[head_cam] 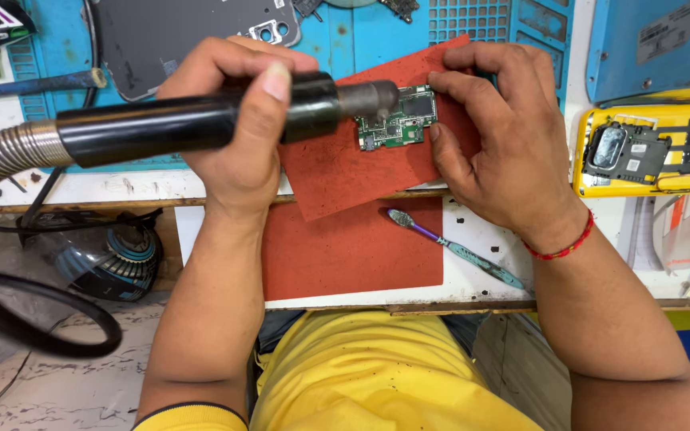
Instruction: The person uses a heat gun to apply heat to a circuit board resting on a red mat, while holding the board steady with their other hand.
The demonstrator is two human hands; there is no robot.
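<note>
1. The left hand (237, 120) was seen closed around the black handle of a hot-air tool (201, 120), thumb laid over the top; the right hand (505, 136) was held well apart from it, fingers loosely curled, with the fingertips (438, 80) pressed against the right edge of a small green circuit board (397, 120).
2. At the far left, a ribbed metal hose (1, 160) was seen running into the rear of the tool, and a black cable (41, 319) was looped below the bench edge beside a rounded striped object (113, 259).
3. A blue-handled tool (37, 84) was laid on the blue work mat (345, 40), and a dark phone back panel (177, 36) was placed on the mat behind the left hand.
4. The tool's metal nozzle (369, 97) was pointed at the top left of the circuit board, just above or touching it; which could not be told.
5. The board was laid flat on a tilted red pad (361, 172), near its upper middle; a second red pad (345, 255) was set below it.
6. A toothbrush (449, 246) was laid on the white bench (473, 279), just right of the lower pad.
7. A red thread band (562, 249) was worn on the right wrist.
8. At the far right, a yellow case (600, 187) holding a dark phone part (624, 152) was seen.
</note>
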